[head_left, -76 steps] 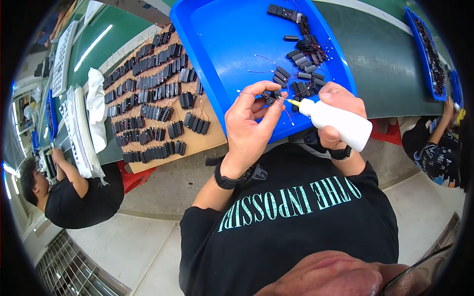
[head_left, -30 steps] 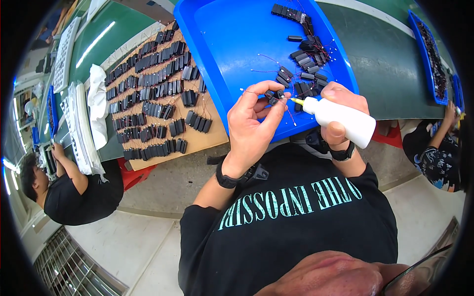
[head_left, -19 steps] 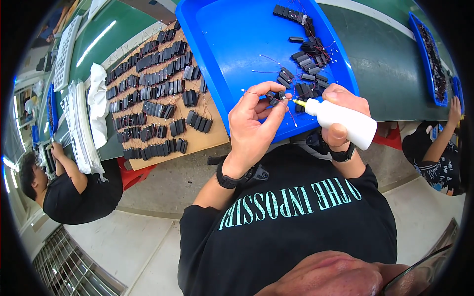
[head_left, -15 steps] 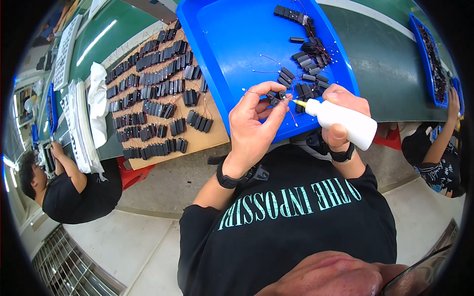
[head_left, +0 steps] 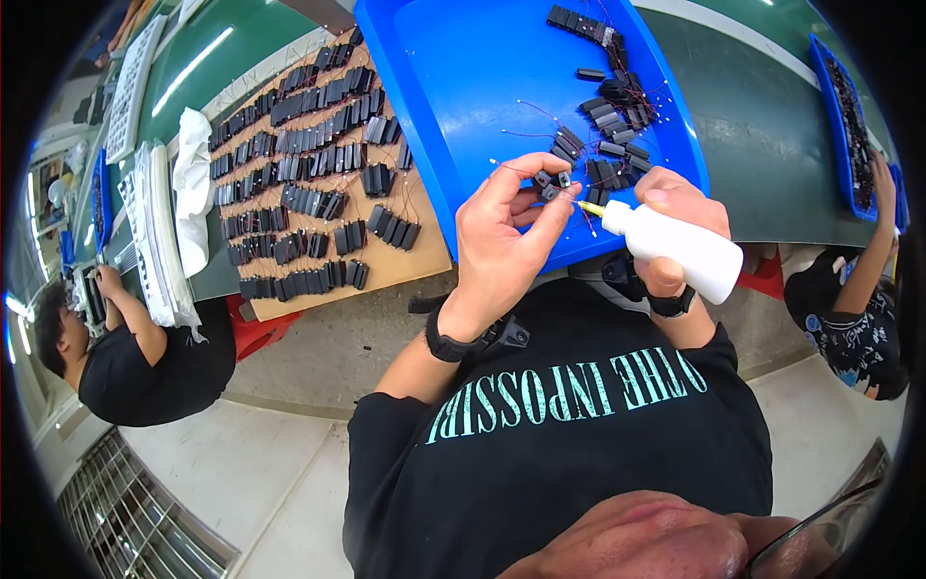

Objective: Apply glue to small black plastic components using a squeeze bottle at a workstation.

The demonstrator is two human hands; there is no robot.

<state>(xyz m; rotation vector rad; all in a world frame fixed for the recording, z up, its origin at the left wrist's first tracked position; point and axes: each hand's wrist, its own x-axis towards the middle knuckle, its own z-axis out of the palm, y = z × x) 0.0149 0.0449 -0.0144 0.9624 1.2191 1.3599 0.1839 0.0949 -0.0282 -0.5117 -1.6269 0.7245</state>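
One part: small black component [head_left: 557,181], pinched in the left hand [head_left: 502,246] fingers [head_left: 550,207], above the near edge of the blue tray [head_left: 463,87].
Right hand [head_left: 675,207]: wrapped tight round a white squeeze bottle [head_left: 675,253].
Bottle axis: lies left-right, nozzle aimed left, tip just beside the component.
Left of tray: cardboard sheet [head_left: 405,265] carrying black parts in rows [head_left: 299,183] on the green table [head_left: 752,125].

A long green worktable [head_left: 762,125] runs across the top, carrying a large blue tray [head_left: 463,87] and a brown board [head_left: 405,265] lined with rows of small black parts. The floor [head_left: 270,473] below is pale grey concrete, with a metal grate [head_left: 145,521] at the lower left. Two other people sit at the table's far left and right ends, and strip lights reflect off the green surface.
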